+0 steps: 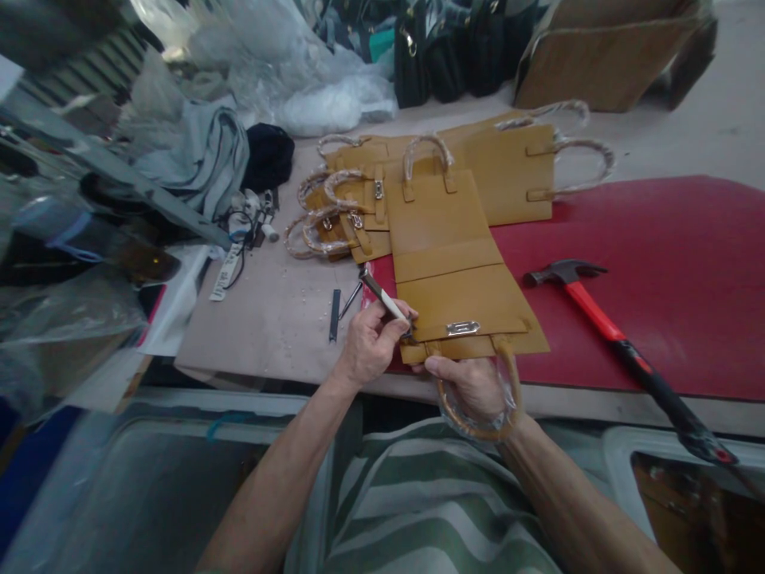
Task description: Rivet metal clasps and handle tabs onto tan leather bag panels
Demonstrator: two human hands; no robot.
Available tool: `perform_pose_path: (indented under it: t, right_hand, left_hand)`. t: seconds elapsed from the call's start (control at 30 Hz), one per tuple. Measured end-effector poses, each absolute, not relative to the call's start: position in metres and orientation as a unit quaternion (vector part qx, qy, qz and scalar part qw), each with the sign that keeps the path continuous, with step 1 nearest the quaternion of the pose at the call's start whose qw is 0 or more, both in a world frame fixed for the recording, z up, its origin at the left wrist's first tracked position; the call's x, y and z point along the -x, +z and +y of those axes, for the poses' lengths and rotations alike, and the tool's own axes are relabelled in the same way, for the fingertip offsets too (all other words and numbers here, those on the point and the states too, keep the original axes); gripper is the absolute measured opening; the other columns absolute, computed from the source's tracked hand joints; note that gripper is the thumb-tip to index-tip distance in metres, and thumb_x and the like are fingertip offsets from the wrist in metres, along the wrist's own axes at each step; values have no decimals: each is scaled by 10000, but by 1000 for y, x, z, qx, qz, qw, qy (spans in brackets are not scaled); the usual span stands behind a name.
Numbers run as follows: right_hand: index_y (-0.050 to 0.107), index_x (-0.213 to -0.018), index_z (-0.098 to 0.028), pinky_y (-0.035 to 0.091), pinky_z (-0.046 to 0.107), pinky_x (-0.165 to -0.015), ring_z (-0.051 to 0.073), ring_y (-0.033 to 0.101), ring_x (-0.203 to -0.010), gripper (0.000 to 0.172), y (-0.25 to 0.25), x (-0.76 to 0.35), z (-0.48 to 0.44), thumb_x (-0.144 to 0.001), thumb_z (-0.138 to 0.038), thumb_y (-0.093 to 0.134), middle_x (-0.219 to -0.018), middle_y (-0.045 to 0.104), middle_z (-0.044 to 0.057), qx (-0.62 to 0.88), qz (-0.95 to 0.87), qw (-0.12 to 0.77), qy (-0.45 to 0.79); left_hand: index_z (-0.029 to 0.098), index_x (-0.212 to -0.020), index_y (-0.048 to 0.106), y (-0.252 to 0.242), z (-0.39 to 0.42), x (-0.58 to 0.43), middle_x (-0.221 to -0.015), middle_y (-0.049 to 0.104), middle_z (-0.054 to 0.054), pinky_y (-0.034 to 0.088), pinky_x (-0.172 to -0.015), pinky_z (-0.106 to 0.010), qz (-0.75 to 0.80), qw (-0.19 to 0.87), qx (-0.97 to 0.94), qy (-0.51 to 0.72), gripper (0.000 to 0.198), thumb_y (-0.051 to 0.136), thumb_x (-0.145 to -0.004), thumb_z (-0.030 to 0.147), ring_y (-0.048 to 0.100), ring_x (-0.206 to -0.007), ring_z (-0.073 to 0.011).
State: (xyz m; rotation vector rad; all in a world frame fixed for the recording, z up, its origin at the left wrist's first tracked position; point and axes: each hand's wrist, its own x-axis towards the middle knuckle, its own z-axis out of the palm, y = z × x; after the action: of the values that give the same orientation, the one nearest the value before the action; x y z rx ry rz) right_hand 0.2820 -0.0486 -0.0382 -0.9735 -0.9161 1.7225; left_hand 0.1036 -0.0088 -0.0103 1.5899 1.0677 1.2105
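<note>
A tan leather bag piece (460, 271) with a metal clasp (462, 328) lies unfolded across the red mat (657, 263). My left hand (370, 343) is closed round a thin white-handled tool (382, 296), its end at the bag's near-left edge. My right hand (472, 383) grips the near end of the bag from below, thumb on top, with the plastic-wrapped round handle (484, 414) looped over the wrist.
A red-and-black hammer (603, 319) lies on the mat to the right. More tan bag pieces with wrapped handles (514, 159) are stacked behind. Small metal tools (335, 315) lie on the grey board (275, 311). Clear plastic bags, cloth and a cardboard box (603, 56) crowd the back.
</note>
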Motion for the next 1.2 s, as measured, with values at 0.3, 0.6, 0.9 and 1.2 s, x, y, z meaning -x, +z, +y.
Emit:
perform_pose_path:
  t: [0.3, 0.6, 0.9, 1.2]
  right_hand:
    - [762, -893, -191, 604, 380, -785, 215, 703, -786, 252, -35, -276, -46, -699, -332, 838, -947, 772, 56, 409, -325, 466, 714]
    - [755, -945, -199, 630, 338, -719, 230, 749, -850, 444, -25, -269, -55, -560, -310, 944, -1046, 778, 57, 413, -168, 458, 769]
    - [765, -932, -179, 583, 411, -968, 272, 728, -1095, 286, -37, -288, -86, -700, -297, 881, -1160, 767, 125, 370, -95, 434, 816]
    - [762, -911, -165, 579, 257, -623, 198, 756, -765, 217, -46, -321, -123, -700, -195, 799, -904, 793, 101, 495, -34, 372, 785]
  left_hand:
    - [171, -986, 644, -17, -7, -105, -1000, 731, -76, 584, -860, -313, 421, 336, -692, 481, 100, 592, -900, 174, 716, -928, -188]
    - [178, -946, 639, -28, -1, -106, -923, 727, -60, 572, -788, -300, 425, 308, -728, 441, 117, 563, -867, 139, 698, -847, -184]
    - [183, -925, 616, -40, -4, -109, -930, 703, -66, 555, -855, -334, 400, 302, -752, 427, 87, 549, -879, 153, 684, -894, -201]
    - [194, -978, 596, -46, -8, -110, -956, 673, -62, 540, -907, -348, 371, 273, -785, 415, 124, 560, -880, 127, 673, -933, -208]
